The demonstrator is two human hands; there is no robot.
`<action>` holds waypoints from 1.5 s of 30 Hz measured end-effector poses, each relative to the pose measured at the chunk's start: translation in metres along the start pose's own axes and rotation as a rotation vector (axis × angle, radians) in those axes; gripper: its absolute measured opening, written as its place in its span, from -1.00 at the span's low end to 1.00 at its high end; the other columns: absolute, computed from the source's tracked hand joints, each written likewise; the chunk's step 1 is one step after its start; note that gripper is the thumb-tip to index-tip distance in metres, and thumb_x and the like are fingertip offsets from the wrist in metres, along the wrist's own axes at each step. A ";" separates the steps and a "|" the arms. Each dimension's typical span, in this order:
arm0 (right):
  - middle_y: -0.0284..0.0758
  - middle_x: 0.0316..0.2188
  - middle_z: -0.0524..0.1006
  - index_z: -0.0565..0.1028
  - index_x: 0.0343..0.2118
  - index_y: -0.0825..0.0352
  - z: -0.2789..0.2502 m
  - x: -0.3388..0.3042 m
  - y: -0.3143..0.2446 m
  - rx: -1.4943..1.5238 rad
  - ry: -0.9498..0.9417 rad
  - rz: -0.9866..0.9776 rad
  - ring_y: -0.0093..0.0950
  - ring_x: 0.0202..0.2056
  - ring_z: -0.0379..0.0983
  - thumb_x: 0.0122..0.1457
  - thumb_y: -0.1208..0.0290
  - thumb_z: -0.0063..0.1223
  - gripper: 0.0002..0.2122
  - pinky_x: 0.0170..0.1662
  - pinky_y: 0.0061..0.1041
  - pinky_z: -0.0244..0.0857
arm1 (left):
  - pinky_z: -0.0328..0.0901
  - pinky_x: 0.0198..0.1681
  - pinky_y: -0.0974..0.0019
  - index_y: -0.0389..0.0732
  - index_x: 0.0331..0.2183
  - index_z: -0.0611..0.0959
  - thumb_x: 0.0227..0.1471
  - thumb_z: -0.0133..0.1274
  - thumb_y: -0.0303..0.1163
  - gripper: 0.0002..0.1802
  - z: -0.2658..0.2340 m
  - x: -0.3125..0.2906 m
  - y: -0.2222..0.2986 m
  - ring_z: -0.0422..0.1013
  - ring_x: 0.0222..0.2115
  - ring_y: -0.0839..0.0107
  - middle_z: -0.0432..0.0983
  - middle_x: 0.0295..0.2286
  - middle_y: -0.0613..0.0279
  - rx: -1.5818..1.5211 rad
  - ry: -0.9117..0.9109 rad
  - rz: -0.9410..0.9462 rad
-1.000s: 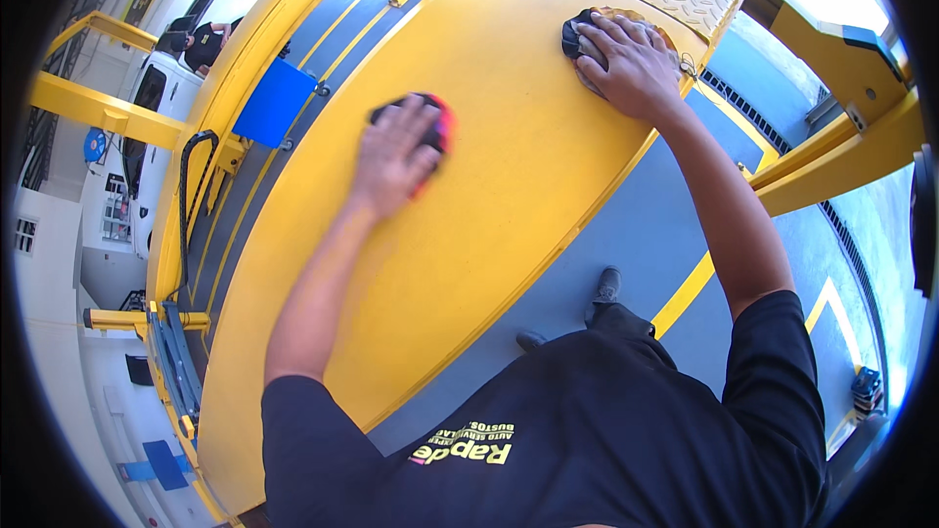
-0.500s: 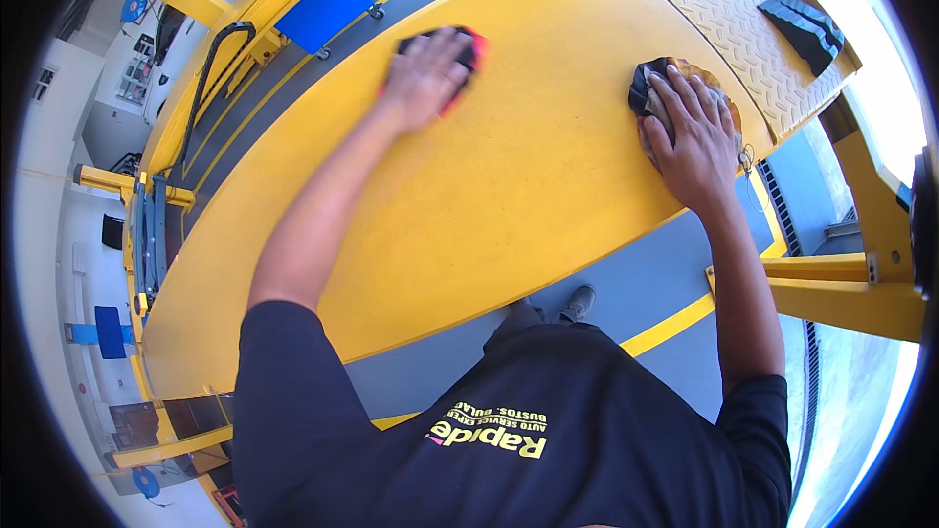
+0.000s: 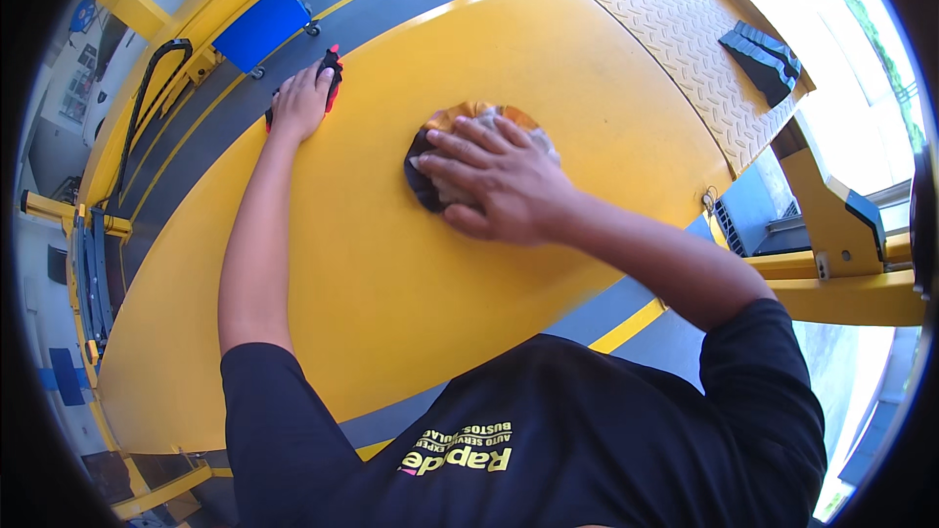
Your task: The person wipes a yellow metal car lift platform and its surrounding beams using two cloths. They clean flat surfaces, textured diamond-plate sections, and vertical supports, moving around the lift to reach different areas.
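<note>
A broad yellow metal surface (image 3: 372, 313) with a curved far edge lies in front of me. My left hand (image 3: 301, 103) is at that edge on the far left, its fingers over a black and red cloth (image 3: 332, 66) that is mostly covered. Near the middle, my right hand (image 3: 504, 176) holds a bunched rag (image 3: 424, 181) against the surface, fingers spread over it. This rag is patterned in black, grey and orange-brown. The palm hides much of it.
A pale tread plate (image 3: 641, 24) adjoins the surface on the right, with a black and grey-blue cloth (image 3: 763, 61) on it. Yellow lift parts (image 3: 841, 298) stand at the right. Beyond the far edge are a blue wheeled cart (image 3: 262, 27) and a striped grey floor (image 3: 186, 142).
My right hand has swept the rag left from the right edge to the middle. My left hand has gone left with its cloth to the far edge. The view has shifted somewhat.
</note>
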State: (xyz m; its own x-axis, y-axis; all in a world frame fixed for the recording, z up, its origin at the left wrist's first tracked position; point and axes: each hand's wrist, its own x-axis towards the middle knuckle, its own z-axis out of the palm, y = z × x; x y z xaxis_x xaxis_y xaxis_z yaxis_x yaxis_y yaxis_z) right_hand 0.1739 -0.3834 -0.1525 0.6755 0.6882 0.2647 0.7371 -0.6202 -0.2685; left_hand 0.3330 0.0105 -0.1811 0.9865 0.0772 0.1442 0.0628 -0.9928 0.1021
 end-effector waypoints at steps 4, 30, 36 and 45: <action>-0.24 0.51 0.19 0.38 0.38 0.02 -0.044 0.052 0.147 -0.313 0.068 0.550 -0.06 0.53 -0.03 0.42 -0.06 -0.27 -0.45 0.51 0.20 -0.24 | 0.08 0.41 -0.20 0.01 0.38 0.40 0.45 -0.36 0.24 -0.26 -0.007 0.004 0.013 0.21 0.37 -0.03 0.37 0.33 0.13 -0.004 -0.022 0.037; -0.34 0.53 0.17 0.38 0.41 -0.08 -0.059 0.102 0.177 -0.301 -0.018 0.524 -0.28 0.52 0.03 0.38 -0.19 -0.22 -0.39 0.46 0.15 -0.10 | -0.01 0.44 -0.19 0.03 0.46 0.26 0.45 -0.30 0.22 -0.24 -0.019 0.018 0.043 0.07 0.44 -0.01 0.17 0.43 0.10 -0.028 -0.025 0.258; -0.32 0.54 0.14 0.33 0.42 -0.03 -0.091 -0.068 0.195 -0.220 -0.041 0.321 -0.21 0.53 0.01 0.42 -0.09 -0.16 -0.44 0.52 0.02 -0.21 | -0.10 0.46 -0.22 0.05 0.47 0.24 0.47 -0.21 0.11 -0.30 -0.003 -0.020 0.085 0.01 0.46 -0.01 0.05 0.48 0.13 -0.016 0.029 0.385; -0.34 0.51 0.21 0.33 0.45 -0.01 -0.150 -0.192 0.260 -0.326 0.066 0.650 -0.25 0.54 -0.02 0.42 -0.19 -0.23 -0.37 0.54 -0.07 -0.21 | -0.10 0.43 -0.30 0.00 0.44 0.30 0.42 -0.09 0.08 -0.28 -0.006 -0.049 0.296 0.05 0.44 -0.08 0.08 0.47 0.11 -0.114 0.056 0.686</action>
State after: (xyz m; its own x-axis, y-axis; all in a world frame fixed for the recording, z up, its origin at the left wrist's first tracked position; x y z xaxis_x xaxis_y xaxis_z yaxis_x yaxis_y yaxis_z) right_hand 0.2392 -0.7336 -0.1342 0.9711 0.1245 0.2038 0.1478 -0.9836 -0.1034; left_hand 0.3025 -0.2864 -0.1522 0.7879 -0.5564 0.2639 -0.5913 -0.8032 0.0723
